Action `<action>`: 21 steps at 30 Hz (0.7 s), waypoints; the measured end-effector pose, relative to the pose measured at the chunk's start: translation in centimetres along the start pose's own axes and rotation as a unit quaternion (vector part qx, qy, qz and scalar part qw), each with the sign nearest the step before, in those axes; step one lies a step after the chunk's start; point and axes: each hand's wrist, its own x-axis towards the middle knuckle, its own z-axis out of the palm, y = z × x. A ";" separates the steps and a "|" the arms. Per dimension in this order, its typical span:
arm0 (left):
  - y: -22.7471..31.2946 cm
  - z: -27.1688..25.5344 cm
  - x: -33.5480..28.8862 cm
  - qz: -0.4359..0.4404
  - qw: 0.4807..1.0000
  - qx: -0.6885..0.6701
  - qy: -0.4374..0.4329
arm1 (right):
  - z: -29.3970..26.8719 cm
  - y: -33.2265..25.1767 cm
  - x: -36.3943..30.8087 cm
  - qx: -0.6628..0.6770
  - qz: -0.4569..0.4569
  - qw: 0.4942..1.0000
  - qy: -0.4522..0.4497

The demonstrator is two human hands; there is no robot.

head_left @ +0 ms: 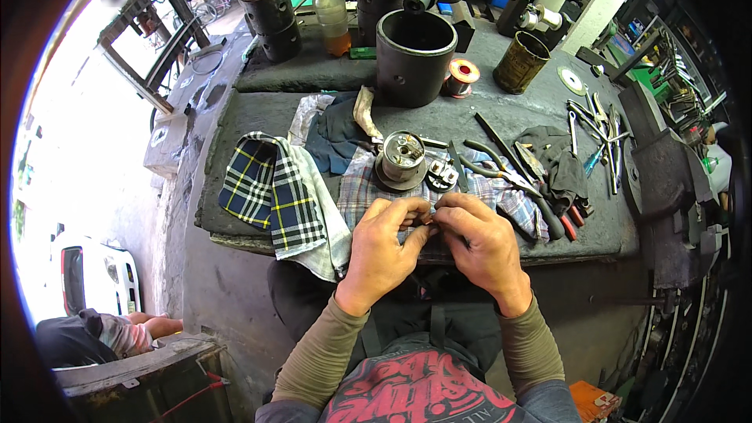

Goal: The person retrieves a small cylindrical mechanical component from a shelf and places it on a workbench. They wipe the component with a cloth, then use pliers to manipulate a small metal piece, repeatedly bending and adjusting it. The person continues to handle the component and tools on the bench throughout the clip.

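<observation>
My left hand (pixel 387 241) and my right hand (pixel 479 244) meet in front of the bench's near edge, fingertips pinched close together. Between them is something tiny, too small to make out. Just beyond my fingers, a round metal motor housing (pixel 403 158) with parts inside its open top rests on a plaid cloth (pixel 356 188). Beside it on the right lies a small dark round part with metal fittings (pixel 442 175). Pliers (pixel 501 175) with dark handles lie further right, partly on the cloth.
Left on the bench hangs a checked blue-and-yellow cloth (pixel 258 180). Behind stand a black cylindrical pot (pixel 415 59), a solder spool (pixel 462 74), a rusty can (pixel 522 63) and a red-capped bottle (pixel 332 19). Wrenches (pixel 603 129) lie at right, near a bench vise (pixel 666 164). Another person (pixel 110 337) is at lower left.
</observation>
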 end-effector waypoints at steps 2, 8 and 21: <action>-0.2 -0.2 0.0 0.008 1.000 0.008 -0.006 | 0.1 -0.1 -0.1 0.006 0.003 1.000 -0.005; -0.7 -0.2 -0.1 0.038 0.998 0.044 -0.017 | 0.2 0.1 -0.6 0.024 0.016 1.000 -0.007; -0.3 -0.8 0.1 0.028 0.999 0.029 -0.035 | 0.2 0.2 -0.7 0.056 0.041 0.997 0.016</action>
